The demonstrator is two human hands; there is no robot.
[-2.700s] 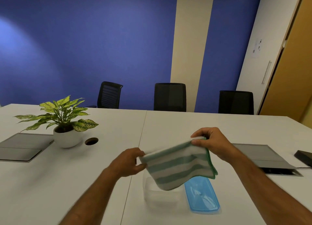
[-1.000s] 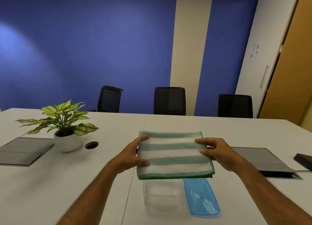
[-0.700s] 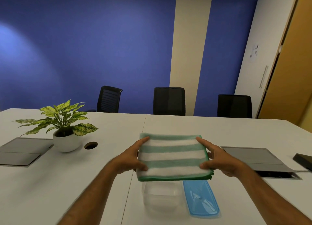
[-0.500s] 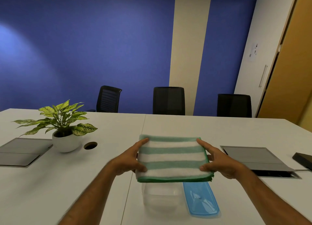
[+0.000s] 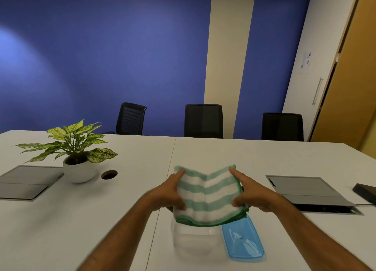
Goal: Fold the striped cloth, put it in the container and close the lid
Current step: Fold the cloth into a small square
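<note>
The green-and-white striped cloth (image 5: 207, 195) is folded into a thick pad and held in the air above the table. Its middle sags into a crease as both sides are pressed inward. My left hand (image 5: 168, 193) grips its left edge and my right hand (image 5: 249, 195) grips its right edge. Directly below it stands the clear plastic container (image 5: 193, 242), open, its far rim hidden by the cloth. The blue lid (image 5: 242, 242) lies flat on the table against the container's right side.
A potted plant in a white bowl (image 5: 78, 169) stands at the left beside a round cable hole (image 5: 109, 174). Grey cable hatches (image 5: 305, 189) are set into the white table (image 5: 264, 158) at both sides. A black device (image 5: 366, 192) lies far right. Three black chairs stand behind.
The cloth went from hanging loosely to a flat folded pad held level. Now my hands have moved closer together, bending the pad down along its middle, and it is lower over the container.
</note>
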